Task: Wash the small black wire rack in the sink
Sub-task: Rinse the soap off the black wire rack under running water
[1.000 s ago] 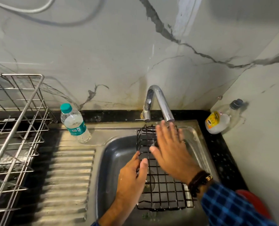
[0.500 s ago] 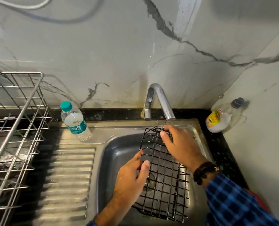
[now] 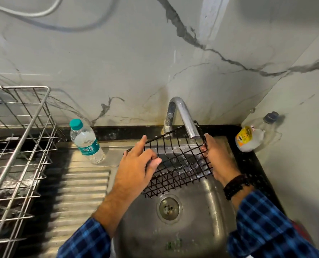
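Observation:
The small black wire rack (image 3: 179,164) is held up above the steel sink (image 3: 201,229), tilted under the spout of the chrome tap (image 3: 184,116). My left hand (image 3: 136,168) grips the rack's left edge, with the forefinger stretched along the top wire. My right hand (image 3: 217,159) holds the right edge, just below the spout. The rack's wires look wet. The sink drain (image 3: 169,207) lies bare below the rack.
A water bottle with a teal cap (image 3: 86,140) stands on the ribbed draining board (image 3: 76,198). A large steel dish rack (image 3: 15,146) fills the left. A bottle with a yellow label (image 3: 250,136) lies in the right corner against the marble wall.
The rack has been lifted off the sink floor and turned up under the tap. My left hand moved from its lower left side to its left edge; my right hand shifted to the right edge.

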Motion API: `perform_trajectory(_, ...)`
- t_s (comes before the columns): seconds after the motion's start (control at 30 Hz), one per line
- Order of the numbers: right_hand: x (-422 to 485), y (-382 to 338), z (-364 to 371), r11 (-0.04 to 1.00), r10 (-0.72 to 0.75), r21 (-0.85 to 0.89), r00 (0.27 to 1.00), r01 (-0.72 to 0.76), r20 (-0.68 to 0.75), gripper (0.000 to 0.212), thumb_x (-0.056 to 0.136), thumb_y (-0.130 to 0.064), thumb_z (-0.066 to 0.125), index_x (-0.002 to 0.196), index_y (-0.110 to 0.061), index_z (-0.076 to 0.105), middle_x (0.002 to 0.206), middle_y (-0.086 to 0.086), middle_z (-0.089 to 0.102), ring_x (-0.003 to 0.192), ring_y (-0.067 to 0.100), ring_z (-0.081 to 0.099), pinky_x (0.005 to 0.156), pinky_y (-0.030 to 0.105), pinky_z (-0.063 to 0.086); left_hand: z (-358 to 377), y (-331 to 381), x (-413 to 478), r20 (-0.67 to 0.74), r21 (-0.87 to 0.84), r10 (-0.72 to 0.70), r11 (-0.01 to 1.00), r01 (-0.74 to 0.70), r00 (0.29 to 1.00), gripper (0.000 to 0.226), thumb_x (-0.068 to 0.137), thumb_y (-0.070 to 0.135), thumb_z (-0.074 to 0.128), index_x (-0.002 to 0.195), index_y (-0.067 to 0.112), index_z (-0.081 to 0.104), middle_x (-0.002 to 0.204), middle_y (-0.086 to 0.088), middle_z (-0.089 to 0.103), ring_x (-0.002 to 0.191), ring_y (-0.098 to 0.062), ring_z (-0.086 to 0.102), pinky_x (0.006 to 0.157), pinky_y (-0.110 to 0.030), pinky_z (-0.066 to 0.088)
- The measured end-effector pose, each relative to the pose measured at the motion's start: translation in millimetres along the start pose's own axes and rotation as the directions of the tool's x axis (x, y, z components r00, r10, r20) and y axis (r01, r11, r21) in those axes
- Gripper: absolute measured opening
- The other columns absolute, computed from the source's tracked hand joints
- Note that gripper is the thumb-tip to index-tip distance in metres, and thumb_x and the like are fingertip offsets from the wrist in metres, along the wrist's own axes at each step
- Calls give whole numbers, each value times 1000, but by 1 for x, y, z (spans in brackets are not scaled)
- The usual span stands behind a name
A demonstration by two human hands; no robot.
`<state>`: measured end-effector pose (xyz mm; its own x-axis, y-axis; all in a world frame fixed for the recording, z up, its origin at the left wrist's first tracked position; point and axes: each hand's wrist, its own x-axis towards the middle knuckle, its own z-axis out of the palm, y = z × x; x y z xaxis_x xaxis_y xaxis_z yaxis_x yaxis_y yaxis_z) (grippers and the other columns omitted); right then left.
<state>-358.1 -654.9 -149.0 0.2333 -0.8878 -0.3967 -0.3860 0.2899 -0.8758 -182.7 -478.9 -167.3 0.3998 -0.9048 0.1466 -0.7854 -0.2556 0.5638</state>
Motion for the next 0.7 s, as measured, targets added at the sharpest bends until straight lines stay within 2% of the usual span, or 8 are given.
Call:
perform_trajectory(0.07,-3,5,-1,997,23,75,1000,-24,6,46,92,-62,48,78,-22,67,66,-5,60,70,17,55,74,37,40,-5,0,-1,-110,-101,-45,994,34,993,32,99,56,39,123,38,50,161,4,33,135,-15,47,115,-49,34)
perform_trajectory(0.13,-8,12,-1,992,-12,130,999,6,43,43,97,-57,48,71,-24,58,59,-11,54,57,9,49,63,31,36,-8,1,-3,-167,-401,-303,890,216,938,39,102,49,42,138,35,42,150,5,45,135,-16,47,112,-41,39)
perform_trajectory(0.23,-16,22,1,975,-109,198,993,100,35,42,95,-59,46,70,-26,51,62,-12,51,62,10,46,67,31,36,-8,-7,2,178,-707,-672,420,569,718,42,100,51,49,138,31,44,139,2,51,126,-24,52,101,-40,42)
perform_trajectory(0.33,-19,33,1,957,-158,242,987,159,-22,42,99,-53,45,67,-28,52,61,-13,50,65,11,46,80,36,36,-7,-13,0,434,-763,-662,91,640,611,40,94,49,61,123,22,54,123,-8,63,111,-34,65,72,-42,58)
perform_trajectory(0.4,-18,38,-2,942,-199,267,979,201,-36,44,98,-57,47,66,-27,54,65,-7,51,69,18,47,83,45,36,-8,-10,-5,389,-809,-639,107,577,664,38,93,44,64,115,14,57,109,-7,69,97,-25,71,58,-36,56)
perform_trajectory(0.57,-10,29,-3,976,-23,215,1000,25,-11,57,87,-75,44,90,-26,72,105,7,72,107,32,64,102,55,46,-10,-3,-6,153,-779,-541,449,438,827,35,89,49,63,105,17,62,102,-5,68,91,-15,65,70,-38,61)
perform_trajectory(0.63,-16,19,3,991,-40,127,997,47,-61,64,90,-76,39,118,-24,63,121,8,64,121,35,59,98,48,49,-10,0,-4,130,-698,-488,573,429,863,41,86,57,59,98,18,60,83,-3,63,77,-16,62,67,-41,58)
perform_trajectory(0.7,-26,11,12,978,-146,-166,985,130,-89,67,101,-62,32,149,-15,35,138,10,51,134,35,48,99,47,47,-10,4,-2,122,-639,-449,646,417,885,46,87,61,55,94,16,57,71,-2,53,67,-18,55,63,-42,53)
